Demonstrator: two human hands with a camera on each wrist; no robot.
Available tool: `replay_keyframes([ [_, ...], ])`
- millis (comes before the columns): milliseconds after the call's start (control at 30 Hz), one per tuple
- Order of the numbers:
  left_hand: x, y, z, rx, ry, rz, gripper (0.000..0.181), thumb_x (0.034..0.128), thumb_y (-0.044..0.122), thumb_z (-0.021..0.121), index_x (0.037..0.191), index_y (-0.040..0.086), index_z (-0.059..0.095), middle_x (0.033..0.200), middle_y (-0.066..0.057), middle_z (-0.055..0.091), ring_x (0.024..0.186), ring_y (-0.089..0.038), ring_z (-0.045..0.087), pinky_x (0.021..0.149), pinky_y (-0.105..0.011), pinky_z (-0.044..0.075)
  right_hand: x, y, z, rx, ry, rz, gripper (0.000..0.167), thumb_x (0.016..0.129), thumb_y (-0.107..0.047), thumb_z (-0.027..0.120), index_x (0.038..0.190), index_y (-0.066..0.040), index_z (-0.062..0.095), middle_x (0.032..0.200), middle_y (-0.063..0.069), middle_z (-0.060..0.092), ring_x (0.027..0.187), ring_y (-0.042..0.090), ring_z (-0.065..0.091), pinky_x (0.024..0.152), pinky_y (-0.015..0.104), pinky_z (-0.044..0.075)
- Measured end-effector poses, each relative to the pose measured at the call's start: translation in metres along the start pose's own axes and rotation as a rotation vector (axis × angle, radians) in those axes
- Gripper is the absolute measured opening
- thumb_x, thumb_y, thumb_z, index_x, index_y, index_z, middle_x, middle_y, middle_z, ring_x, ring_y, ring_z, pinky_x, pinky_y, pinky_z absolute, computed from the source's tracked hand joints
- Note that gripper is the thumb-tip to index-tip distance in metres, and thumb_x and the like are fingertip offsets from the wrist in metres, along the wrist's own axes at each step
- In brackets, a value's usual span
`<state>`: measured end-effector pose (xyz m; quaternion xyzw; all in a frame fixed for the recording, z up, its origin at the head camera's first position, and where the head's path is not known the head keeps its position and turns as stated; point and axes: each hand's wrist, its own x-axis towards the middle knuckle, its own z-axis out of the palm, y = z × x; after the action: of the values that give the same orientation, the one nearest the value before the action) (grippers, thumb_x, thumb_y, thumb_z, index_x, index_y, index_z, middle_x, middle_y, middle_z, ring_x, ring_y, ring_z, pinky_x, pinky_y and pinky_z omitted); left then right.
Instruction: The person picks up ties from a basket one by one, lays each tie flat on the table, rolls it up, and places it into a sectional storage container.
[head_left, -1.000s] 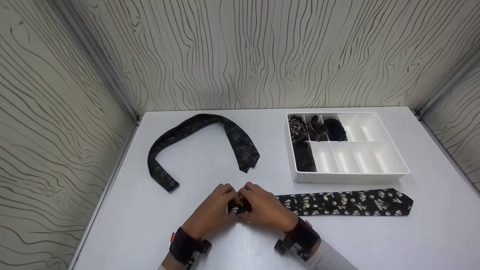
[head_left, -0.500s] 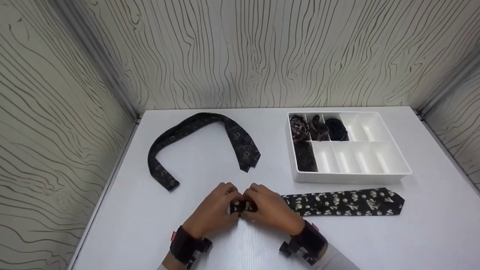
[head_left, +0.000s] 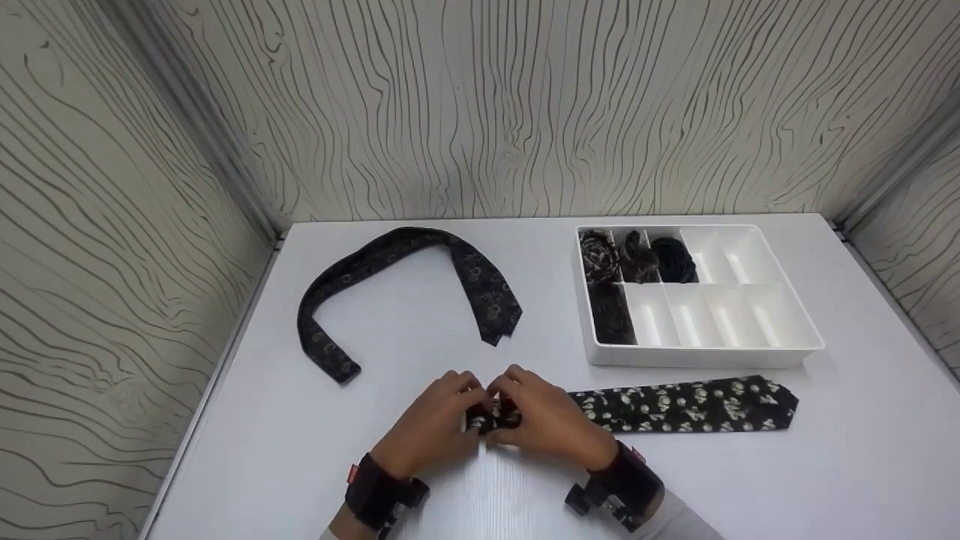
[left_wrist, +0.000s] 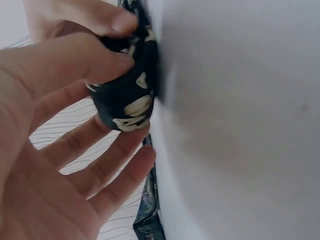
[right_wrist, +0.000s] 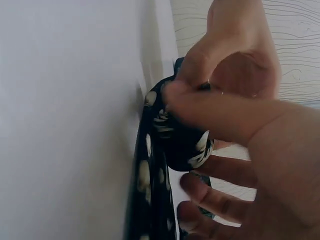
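Observation:
A black necktie with cream floral print (head_left: pixel 690 406) lies flat to the right, its near end wound into a roll (left_wrist: pixel 127 100) between both hands. My left hand (head_left: pixel 433 420) grips the left side of the roll, thumb and fingers around it. From the right, my right hand (head_left: pixel 553 420) pinches the roll where the flat length runs out beneath it, as the right wrist view shows the roll (right_wrist: pixel 182 142) under the thumb. Fingertips of the two hands nearly meet. Farther back lies a dark patterned necktie (head_left: pixel 480 289), bent in an arch.
A white divided box (head_left: pixel 701 356) stands at the back right. Rolled dark ties fill several left compartments, among them a brown coil (head_left: pixel 598 256) and a navy coil (head_left: pixel 673 259). Wood-grain panels (head_left: pixel 480 112) rise behind and at the sides of the white table (head_left: pixel 262 450).
The flat length of the floral necktie has drawn leftward, its pointed end nearer the hands. Both hands have shifted slightly right, still gripping the roll. The arched necktie and the box stay put.

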<state>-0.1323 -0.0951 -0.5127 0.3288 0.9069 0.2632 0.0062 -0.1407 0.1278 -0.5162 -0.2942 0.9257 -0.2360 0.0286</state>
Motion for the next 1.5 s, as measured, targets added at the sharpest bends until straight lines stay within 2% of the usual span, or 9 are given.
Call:
replay_keyframes([
  [167, 0.002, 0.002, 0.001, -0.020, 0.015, 0.011, 0.029, 0.0857, 0.015, 0.087, 0.113, 0.020, 0.077, 0.115, 0.005, 0.064, 0.104, -0.012, 0.055, 0.091, -0.027, 0.054, -0.001, 0.001, 0.000, -0.028, 0.001, 0.002, 0.042, 0.080, -0.031, 0.092, 0.112, -0.016, 0.070, 0.105, -0.003, 0.065, 0.095, 0.016, 0.063, 0.079, 0.034, 0.059],
  [367, 0.004, 0.004, 0.005, -0.011, 0.017, 0.015, 0.032, 0.0864, 0.015, 0.086, 0.116, 0.019, 0.074, 0.116, 0.006, 0.066, 0.105, -0.012, 0.058, 0.095, -0.027, 0.055, -0.001, 0.001, -0.001, 0.013, -0.017, 0.003, 0.048, 0.079, -0.034, 0.092, 0.116, -0.015, 0.068, 0.109, -0.003, 0.063, 0.098, 0.015, 0.062, 0.083, 0.035, 0.059],
  [500, 0.004, 0.005, 0.006, -0.010, 0.019, 0.028, 0.035, 0.0880, 0.016, 0.085, 0.119, 0.019, 0.071, 0.117, 0.004, 0.065, 0.107, -0.012, 0.059, 0.095, -0.028, 0.055, -0.001, 0.002, -0.003, 0.009, -0.013, 0.014, 0.044, 0.078, -0.031, 0.092, 0.110, -0.015, 0.068, 0.102, -0.003, 0.065, 0.093, 0.015, 0.061, 0.078, 0.033, 0.057],
  [633, 0.005, 0.004, 0.004, 0.046, 0.034, 0.049, 0.030, 0.0828, 0.012, 0.086, 0.110, 0.020, 0.076, 0.112, 0.003, 0.065, 0.102, -0.014, 0.057, 0.090, -0.028, 0.053, -0.002, 0.004, -0.004, 0.043, -0.039, 0.014, 0.047, 0.079, -0.035, 0.093, 0.115, -0.017, 0.069, 0.104, -0.004, 0.065, 0.096, 0.014, 0.061, 0.080, 0.033, 0.057],
  [800, 0.006, 0.004, 0.004, 0.055, 0.038, 0.042, 0.033, 0.0856, 0.014, 0.084, 0.117, 0.022, 0.079, 0.114, 0.003, 0.066, 0.102, -0.015, 0.058, 0.090, -0.029, 0.054, -0.002, 0.005, -0.004, -0.007, -0.016, -0.021, 0.040, 0.081, -0.033, 0.090, 0.110, -0.017, 0.068, 0.100, -0.003, 0.065, 0.090, 0.014, 0.059, 0.074, 0.030, 0.054],
  [1033, 0.009, 0.006, 0.007, 0.113, 0.025, 0.068, 0.033, 0.0877, 0.026, 0.088, 0.119, 0.022, 0.078, 0.113, 0.005, 0.067, 0.101, -0.014, 0.057, 0.090, -0.030, 0.053, -0.004, 0.006, -0.007, 0.099, -0.093, 0.036, 0.057, 0.081, -0.046, 0.090, 0.124, -0.019, 0.065, 0.109, -0.006, 0.064, 0.096, 0.013, 0.064, 0.083, 0.033, 0.057],
  [1133, 0.008, 0.007, 0.006, 0.058, 0.018, 0.050, 0.039, 0.0891, 0.023, 0.087, 0.125, 0.020, 0.070, 0.117, 0.005, 0.068, 0.105, -0.013, 0.059, 0.095, -0.030, 0.054, -0.005, 0.007, -0.007, 0.078, -0.081, 0.023, 0.051, 0.083, -0.042, 0.089, 0.122, -0.018, 0.066, 0.107, -0.006, 0.063, 0.092, 0.011, 0.063, 0.079, 0.031, 0.056],
  [1267, 0.006, 0.006, 0.003, 0.006, 0.002, 0.036, 0.037, 0.0867, 0.008, 0.084, 0.119, 0.018, 0.068, 0.116, 0.003, 0.066, 0.107, -0.012, 0.061, 0.095, -0.028, 0.056, -0.005, 0.009, -0.008, 0.037, -0.056, -0.003, 0.048, 0.080, -0.037, 0.092, 0.116, -0.017, 0.068, 0.104, -0.006, 0.061, 0.089, 0.010, 0.060, 0.076, 0.028, 0.055],
  [1500, 0.005, 0.004, -0.004, 0.040, -0.009, 0.020, 0.030, 0.0793, 0.001, 0.084, 0.103, 0.018, 0.079, 0.108, 0.004, 0.067, 0.101, -0.013, 0.057, 0.092, -0.027, 0.055, -0.008, 0.011, -0.009, 0.036, -0.081, 0.015, 0.064, 0.075, -0.048, 0.094, 0.122, -0.016, 0.066, 0.110, -0.002, 0.062, 0.096, 0.014, 0.065, 0.082, 0.036, 0.060],
])
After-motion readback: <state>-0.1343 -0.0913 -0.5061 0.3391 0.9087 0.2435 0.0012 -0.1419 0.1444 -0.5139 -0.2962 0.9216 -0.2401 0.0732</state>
